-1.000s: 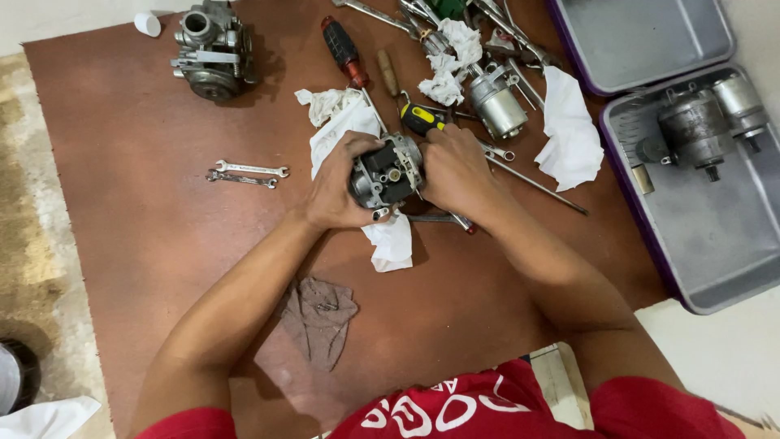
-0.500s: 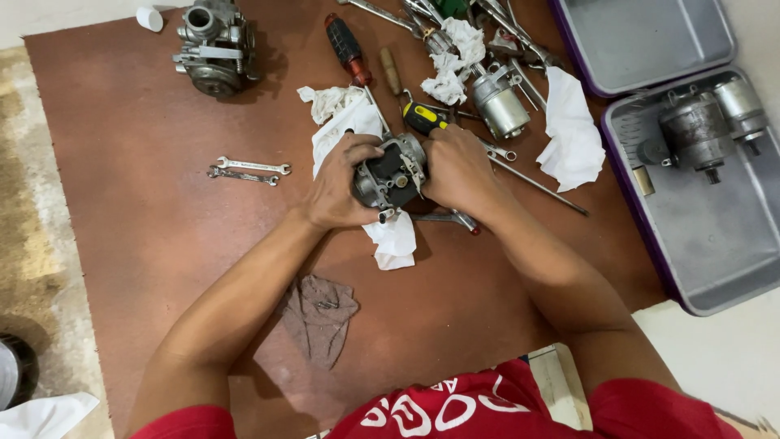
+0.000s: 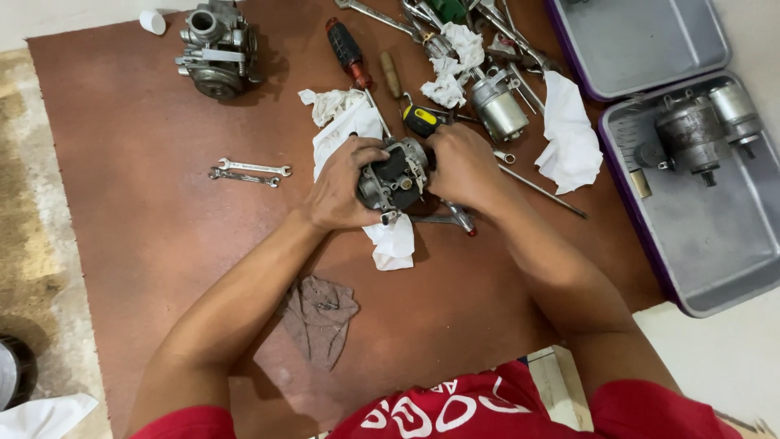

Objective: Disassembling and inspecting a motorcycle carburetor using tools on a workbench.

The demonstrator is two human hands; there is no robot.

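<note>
Two hands meet on one carburettor (image 3: 396,175) at the middle of the brown mat (image 3: 122,244), and against the frames from a second ago almost nothing has shifted — same grip, same spot, only a slight change in how the body sits between the palms, so I judge the work on it to be mid-step rather than finished. Nearest the person lie a grey rag (image 3: 318,315) and a white tissue (image 3: 392,242) just under the part. The left hand (image 3: 340,191) is wrapped around the left side of the carburettor, fingers curled over its top. The right hand (image 3: 463,167) closes on the right side; whether it also holds the yellow-handled tool (image 3: 422,120) just beside it cannot be told, as the knuckles cover the contact. Further left, two spanners (image 3: 248,171) lie well apart from the hands. Beyond, a red-handled screwdriver (image 3: 349,50), crumpled tissues and a small motor (image 3: 497,110) crowd the far edge — several tools there are cut off by the frame. A second carburettor (image 3: 215,49) stands far left; two grey trays (image 3: 699,268) sit right, the nearer one holding motor parts.
</note>
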